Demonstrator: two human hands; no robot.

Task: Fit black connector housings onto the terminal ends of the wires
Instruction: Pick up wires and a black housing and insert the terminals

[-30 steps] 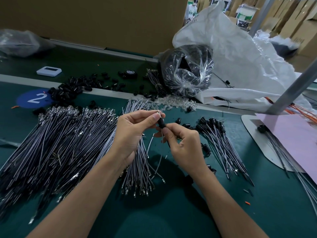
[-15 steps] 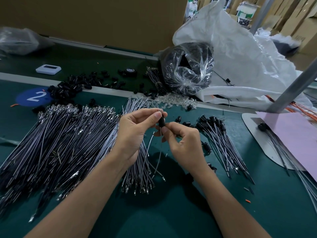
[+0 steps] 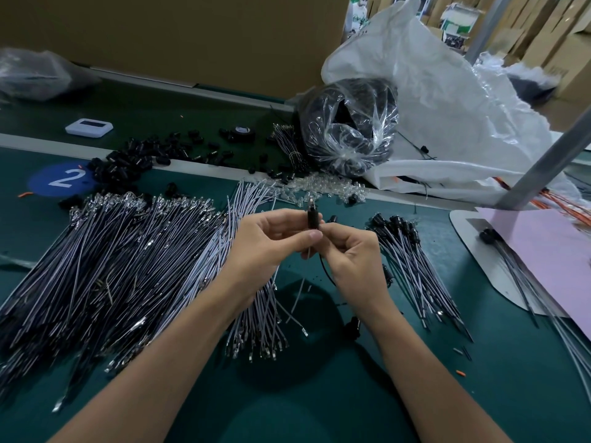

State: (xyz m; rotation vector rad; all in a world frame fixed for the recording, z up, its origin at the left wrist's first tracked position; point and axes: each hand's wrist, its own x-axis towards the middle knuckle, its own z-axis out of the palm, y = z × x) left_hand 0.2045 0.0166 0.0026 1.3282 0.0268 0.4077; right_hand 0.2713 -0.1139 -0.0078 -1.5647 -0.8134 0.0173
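A small black housing point(image 3: 311, 217) stands upright above the green table point(image 3: 319, 394), between both hands. The left hand point(image 3: 265, 247) pinches it with thumb and fingers. The right hand point(image 3: 351, 254) pinches the wire point(image 3: 324, 270) just under it. A big pile of wires point(image 3: 105, 260) lies left. Finished wires point(image 3: 412, 266) lie right. Loose housings point(image 3: 128, 164) sit farther back.
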